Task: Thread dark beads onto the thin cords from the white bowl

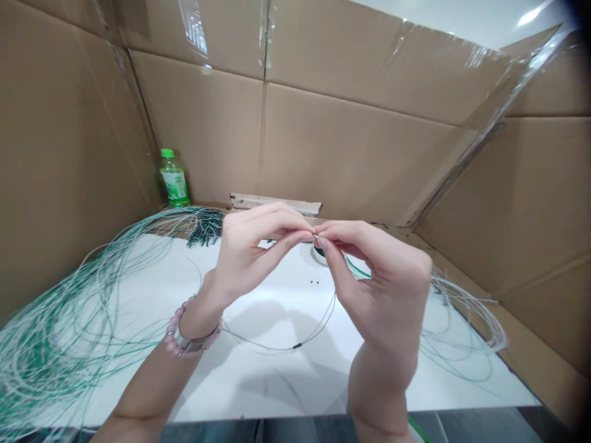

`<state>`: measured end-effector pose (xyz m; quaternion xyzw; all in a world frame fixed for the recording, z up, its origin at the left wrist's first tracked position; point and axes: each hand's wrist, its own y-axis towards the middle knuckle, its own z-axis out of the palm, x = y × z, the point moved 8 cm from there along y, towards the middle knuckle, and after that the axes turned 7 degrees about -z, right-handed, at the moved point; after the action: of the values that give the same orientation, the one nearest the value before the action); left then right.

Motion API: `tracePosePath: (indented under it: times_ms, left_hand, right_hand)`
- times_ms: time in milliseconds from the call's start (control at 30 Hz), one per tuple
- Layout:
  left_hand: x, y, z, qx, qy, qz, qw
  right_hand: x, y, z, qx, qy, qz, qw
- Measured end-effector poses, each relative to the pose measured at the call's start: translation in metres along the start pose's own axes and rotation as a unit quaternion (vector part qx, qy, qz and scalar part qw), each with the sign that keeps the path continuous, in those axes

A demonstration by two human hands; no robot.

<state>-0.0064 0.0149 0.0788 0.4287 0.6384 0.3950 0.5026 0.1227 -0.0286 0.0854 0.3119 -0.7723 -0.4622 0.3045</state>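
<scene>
Centrally, raised above the white board (258, 387) and in front of the cardboard wall (351, 147): a tiny piece (316, 237), gripped at the meeting point of both hands. Exact form too small to tell.

Left hand (244, 249): closed to a narrow pinch, with thumb and index fingertip together at the piece. Worn at the left wrist: a pink bead bracelet (173, 335) beside a metallic band (183, 342).

Right hand (385, 283): likewise narrowed to a pinch, with thumb and index fingertip at the opposite side of the same piece. Nearly touching, fingertip to fingertip, with the left hand.

Below both hands, on the board: a thin wire (290, 348) in a shallow curve, fitted with a short black sleeve (297, 346). Connection between wire and piece: cannot tell. Near the curve, two dark dots (314, 282), side by side.

Behind the right fingertips, partly hidden: a round white container (319, 260) with dark contents.

To the left: a large tangle of green and white wires (60, 344), with dark ends (205, 227) bunched near the left hand. Farther back, in the corner: a green-capped bottle (175, 181), upright. To the right: a looser coil of pale wires (494, 329).
</scene>
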Motion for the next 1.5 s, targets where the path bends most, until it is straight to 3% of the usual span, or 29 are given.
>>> tracePosePath:
  times_ms: [633, 1000, 1300, 1500]
  left_hand:
    - [-0.002, -0.002, -0.003, -0.024, 0.002, 0.003, 1.0]
    - [0.007, -0.002, -0.01, -0.077, -0.072, -0.061, 0.993]
    - [0.008, -0.002, -0.007, -0.059, -0.091, -0.076, 0.991]
    - [0.009, 0.0, -0.008, -0.045, -0.051, -0.085, 0.994]
  right_hand:
    - [0.009, 0.003, -0.002, -0.032, -0.016, -0.043, 0.998]
    - [-0.003, 0.001, -0.002, -0.053, 0.074, 0.017, 0.996]
    - [-0.007, 0.002, 0.003, -0.051, 0.092, 0.04, 0.994]
    - [-0.016, 0.002, 0.004, -0.072, 0.12, 0.052, 0.989]
